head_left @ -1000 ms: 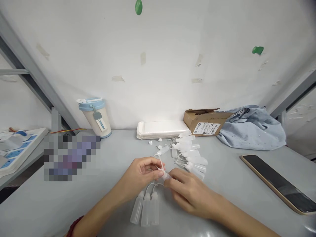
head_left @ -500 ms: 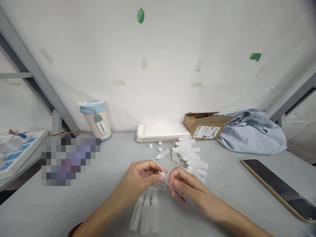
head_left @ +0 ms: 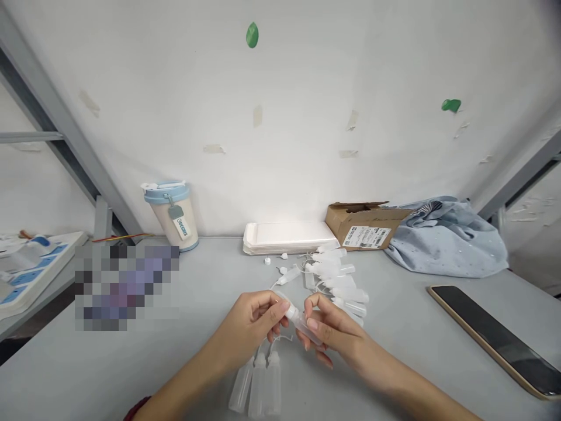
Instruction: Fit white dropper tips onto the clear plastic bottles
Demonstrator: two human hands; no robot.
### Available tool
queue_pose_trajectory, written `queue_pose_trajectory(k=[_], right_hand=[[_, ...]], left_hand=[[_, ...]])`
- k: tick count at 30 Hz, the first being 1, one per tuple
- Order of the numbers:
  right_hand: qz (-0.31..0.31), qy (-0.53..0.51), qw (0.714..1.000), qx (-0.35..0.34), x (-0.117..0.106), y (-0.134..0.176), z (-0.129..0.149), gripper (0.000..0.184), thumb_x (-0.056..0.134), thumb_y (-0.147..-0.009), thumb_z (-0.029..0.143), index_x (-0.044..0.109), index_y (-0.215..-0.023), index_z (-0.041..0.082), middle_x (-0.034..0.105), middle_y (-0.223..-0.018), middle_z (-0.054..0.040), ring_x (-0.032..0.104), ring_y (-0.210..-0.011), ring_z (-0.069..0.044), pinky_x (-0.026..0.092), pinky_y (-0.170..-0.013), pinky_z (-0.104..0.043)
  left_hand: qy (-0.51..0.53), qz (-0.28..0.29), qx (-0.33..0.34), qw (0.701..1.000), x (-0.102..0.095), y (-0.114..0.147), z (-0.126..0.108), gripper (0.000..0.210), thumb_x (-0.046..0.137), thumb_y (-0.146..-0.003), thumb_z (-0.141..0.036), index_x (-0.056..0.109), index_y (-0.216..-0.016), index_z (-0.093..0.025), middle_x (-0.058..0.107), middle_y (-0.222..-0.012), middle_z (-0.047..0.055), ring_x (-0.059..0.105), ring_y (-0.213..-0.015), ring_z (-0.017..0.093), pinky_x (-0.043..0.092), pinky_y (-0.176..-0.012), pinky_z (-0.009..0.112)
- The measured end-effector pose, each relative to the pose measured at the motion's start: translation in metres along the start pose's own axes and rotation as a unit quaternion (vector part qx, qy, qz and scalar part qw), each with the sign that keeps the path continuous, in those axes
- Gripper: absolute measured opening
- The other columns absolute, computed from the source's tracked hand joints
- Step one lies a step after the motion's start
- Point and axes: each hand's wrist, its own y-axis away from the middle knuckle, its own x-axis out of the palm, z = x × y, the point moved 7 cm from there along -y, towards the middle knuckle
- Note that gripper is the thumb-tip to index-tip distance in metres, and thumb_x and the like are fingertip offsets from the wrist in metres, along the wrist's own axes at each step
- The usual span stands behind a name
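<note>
Between my hands is a small translucent squeeze bottle [head_left: 305, 327], tilted with its neck to the upper left. My right hand [head_left: 335, 328] is closed around the bottle's body. At the neck, my left hand [head_left: 262, 317] pinches a white cap [head_left: 289, 311] between thumb and fingers; whether the cap is fully seated I cannot tell. Below my hands lie three similar bottles [head_left: 260, 386] side by side, with thin straps at their necks. Beyond my right hand is a loose pile of more bottles [head_left: 339, 280]. Small white caps [head_left: 283, 270] lie to the left of that pile.
A stack of white trays [head_left: 289, 237] and an opened cardboard box [head_left: 366, 228] stand against the wall. Right are a pale blue cloth [head_left: 451, 245] and a phone [head_left: 495, 339]. Left are a lidded cup [head_left: 173, 219], a power strip [head_left: 39, 269] and a blurred-out item [head_left: 131, 286].
My left fingers have shifted round the cap, so the bottle's neck and white cap show more clearly. One loose cap behind has moved slightly. My right hand keeps its hold on the bottle.
</note>
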Motion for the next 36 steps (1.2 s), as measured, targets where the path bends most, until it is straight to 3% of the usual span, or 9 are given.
queue_pose_trajectory(k=[9, 16, 20, 23, 27, 30, 34, 36], right_hand=[[0.001, -0.061, 0.997, 0.042, -0.004, -0.002, -0.006, 0.029, 0.05, -0.086, 0.048, 0.038, -0.085, 0.022, 0.043, -0.065, 0.0045, 0.031, -0.055, -0.008, 0.024, -0.049, -0.019], [0.013, -0.038, 0.998, 0.037, 0.0, 0.0, -0.003, 0.028, 0.047, -0.087, 0.049, 0.037, -0.085, 0.022, 0.044, -0.066, 0.0044, 0.03, -0.056, -0.008, 0.024, -0.05, -0.02], [0.002, -0.049, 0.998, 0.05, -0.003, 0.0, -0.005, 0.03, 0.049, -0.086, 0.05, 0.037, -0.084, 0.023, 0.043, -0.066, 0.0048, 0.03, -0.054, -0.008, 0.023, -0.049, -0.02], [0.001, -0.049, 0.998, 0.051, -0.003, 0.0, -0.005, 0.031, 0.049, -0.085, 0.051, 0.037, -0.084, 0.022, 0.043, -0.066, 0.0049, 0.029, -0.053, -0.008, 0.022, -0.049, -0.02], [0.008, -0.048, 0.997, 0.055, -0.001, 0.0, -0.006, 0.029, 0.047, -0.087, 0.049, 0.037, -0.084, 0.022, 0.044, -0.065, 0.0051, 0.028, -0.053, -0.008, 0.021, -0.049, -0.02], [0.003, -0.046, 0.997, 0.062, 0.0, 0.0, -0.007, 0.029, 0.044, -0.088, 0.05, 0.035, -0.084, 0.022, 0.042, -0.063, 0.0061, 0.026, -0.051, -0.007, 0.02, -0.048, -0.019], [-0.045, 0.087, 0.995, 0.005, -0.005, 0.001, -0.003, 0.027, 0.044, -0.088, 0.048, 0.038, -0.096, 0.023, 0.045, -0.072, 0.0035, 0.037, -0.057, -0.009, 0.031, -0.052, -0.02], [-0.101, 0.231, 0.966, -0.054, -0.011, 0.003, 0.003, 0.025, 0.049, -0.087, 0.04, 0.041, -0.105, 0.023, 0.051, -0.086, -0.0012, 0.044, -0.066, -0.012, 0.037, -0.058, -0.023]], left_hand=[[-0.035, 0.04, 0.024, 0.998, 0.003, 0.007, -0.008, 0.021, 0.047, -0.086, -0.037, 0.059, -0.093, -0.021, 0.058, -0.088, 0.001, 0.052, -0.074, 0.015, 0.045, -0.07, 0.026], [0.007, 0.027, -0.008, 1.0, 0.004, 0.004, 0.0, 0.03, 0.051, -0.084, -0.042, 0.057, -0.071, -0.016, 0.053, -0.062, -0.002, 0.049, -0.056, 0.011, 0.042, -0.056, 0.023], [0.007, 0.047, 0.015, 0.999, 0.006, 0.006, -0.003, 0.019, 0.052, -0.084, -0.036, 0.061, -0.089, -0.019, 0.057, -0.076, -0.001, 0.051, -0.068, 0.013, 0.043, -0.064, 0.023], [0.001, 0.046, -0.002, 0.999, 0.005, 0.007, -0.001, 0.024, 0.053, -0.083, -0.037, 0.06, -0.099, -0.022, 0.057, -0.086, 0.0, 0.051, -0.068, 0.013, 0.044, -0.064, 0.024], [0.006, 0.038, -0.034, 0.999, 0.006, 0.007, 0.004, 0.028, 0.055, -0.081, -0.043, 0.061, -0.092, -0.018, 0.054, -0.071, -0.002, 0.046, -0.056, 0.01, 0.04, -0.052, 0.022], [0.011, 0.032, -0.017, 0.999, 0.008, 0.007, 0.001, 0.026, 0.055, -0.081, -0.042, 0.061, -0.08, -0.017, 0.052, -0.063, -0.004, 0.046, -0.057, 0.01, 0.039, -0.053, 0.02], [-0.001, -0.009, -0.009, 1.0, 0.003, 0.005, 0.0, 0.03, 0.053, -0.082, -0.042, 0.057, -0.068, -0.016, 0.052, -0.059, -0.003, 0.048, -0.056, 0.011, 0.04, -0.054, 0.021], [-0.002, -0.036, -0.014, 0.999, -0.001, 0.003, 0.001, 0.033, 0.052, -0.082, -0.043, 0.055, -0.063, -0.017, 0.052, -0.057, -0.003, 0.048, -0.054, 0.011, 0.04, -0.054, 0.021]])
